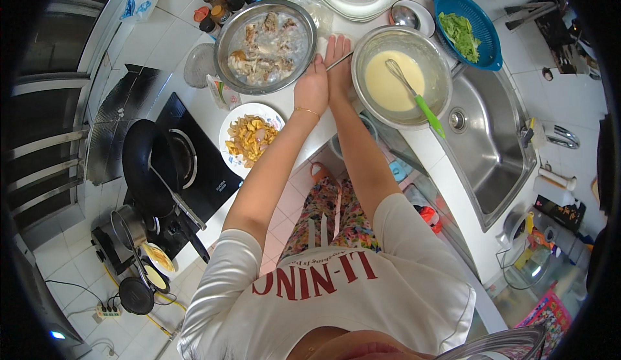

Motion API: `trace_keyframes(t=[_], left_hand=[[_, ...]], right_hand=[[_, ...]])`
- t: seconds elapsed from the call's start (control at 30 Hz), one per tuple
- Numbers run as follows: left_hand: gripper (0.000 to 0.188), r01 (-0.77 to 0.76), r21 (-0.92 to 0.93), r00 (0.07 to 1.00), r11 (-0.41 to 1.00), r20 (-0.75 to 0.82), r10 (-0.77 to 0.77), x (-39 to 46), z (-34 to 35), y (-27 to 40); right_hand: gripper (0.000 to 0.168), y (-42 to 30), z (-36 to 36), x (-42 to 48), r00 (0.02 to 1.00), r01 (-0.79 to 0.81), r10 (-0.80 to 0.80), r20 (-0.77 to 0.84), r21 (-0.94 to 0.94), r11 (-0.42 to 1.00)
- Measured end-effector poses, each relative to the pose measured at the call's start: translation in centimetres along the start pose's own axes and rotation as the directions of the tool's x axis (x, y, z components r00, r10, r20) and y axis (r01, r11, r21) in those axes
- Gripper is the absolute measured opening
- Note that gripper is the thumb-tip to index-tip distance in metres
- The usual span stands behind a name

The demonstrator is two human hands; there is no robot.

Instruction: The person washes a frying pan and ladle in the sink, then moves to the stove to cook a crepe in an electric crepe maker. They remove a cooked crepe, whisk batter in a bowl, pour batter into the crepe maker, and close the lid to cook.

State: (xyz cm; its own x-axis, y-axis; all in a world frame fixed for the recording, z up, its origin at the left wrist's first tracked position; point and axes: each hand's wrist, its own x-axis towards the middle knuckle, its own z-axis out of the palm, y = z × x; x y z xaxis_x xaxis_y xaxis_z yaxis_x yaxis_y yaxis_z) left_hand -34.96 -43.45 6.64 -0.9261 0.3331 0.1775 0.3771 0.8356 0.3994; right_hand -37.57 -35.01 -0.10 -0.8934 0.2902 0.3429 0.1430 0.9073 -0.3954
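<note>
My left hand (pixel 313 86) is curled around the end of a thin metal utensil (pixel 340 61), whose kind I cannot tell. The utensil runs right, across my right hand (pixel 338 66), towards the batter bowl. My right hand lies flat with its fingers stretched away from me, over a pale item (pixel 322 45) that it mostly hides. Left of the hands stands a steel basin (pixel 314 35) with pieces of meat or fish in cloudy liquid. On the right a steel bowl (pixel 439 93) holds pale yellow batter and a whisk (pixel 412 93) with a green handle.
A patterned plate (pixel 226 152) of cooked food stands nearer, at left. Beyond it a black wok (pixel 145 166) rests on the induction hob (pixel 216 175). Stacked plates (pixel 356 10) and a blue colander (pixel 490 44) with green leaves stand behind. The sink (pixel 490 151) is at right.
</note>
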Motion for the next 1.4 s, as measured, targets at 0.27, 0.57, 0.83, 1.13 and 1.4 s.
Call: trace_keyframes(t=[0.27,0.57,0.83,1.13,1.4], left_hand=[[0.024,-0.029,0.010,0.993,1.000,0.117,0.028,0.0,-0.2,-1.1],[0.018,-0.033,-0.023,0.989,0.999,0.143,0.036,-0.6,1.9,-2.5],[0.023,0.014,-0.068,0.956,0.998,0.292,0.006,-6.1,-0.3,-2.5],[0.015,-0.338,-0.265,0.818,0.903,0.391,0.421,-12.4,-0.8,2.4],[0.016,-0.206,-0.566,0.647,0.798,0.533,0.545,-14.8,-3.2,9.0]], right_hand=[[0.052,-0.1,-4.5,-7.4,0.936,0.204,-0.260,0.236,0.237,0.950],[0.044,-1.6,-8.3,-13.4,0.909,0.363,-0.396,0.127,0.222,0.905],[0.041,-1.7,-9.8,-17.4,0.925,0.286,-0.352,0.141,0.349,0.892],[0.044,5.8,-11.9,-21.0,0.836,-0.548,0.267,0.479,0.754,0.363],[0.031,12.9,-16.8,-25.9,0.971,-0.239,0.147,0.189,0.732,0.638]])
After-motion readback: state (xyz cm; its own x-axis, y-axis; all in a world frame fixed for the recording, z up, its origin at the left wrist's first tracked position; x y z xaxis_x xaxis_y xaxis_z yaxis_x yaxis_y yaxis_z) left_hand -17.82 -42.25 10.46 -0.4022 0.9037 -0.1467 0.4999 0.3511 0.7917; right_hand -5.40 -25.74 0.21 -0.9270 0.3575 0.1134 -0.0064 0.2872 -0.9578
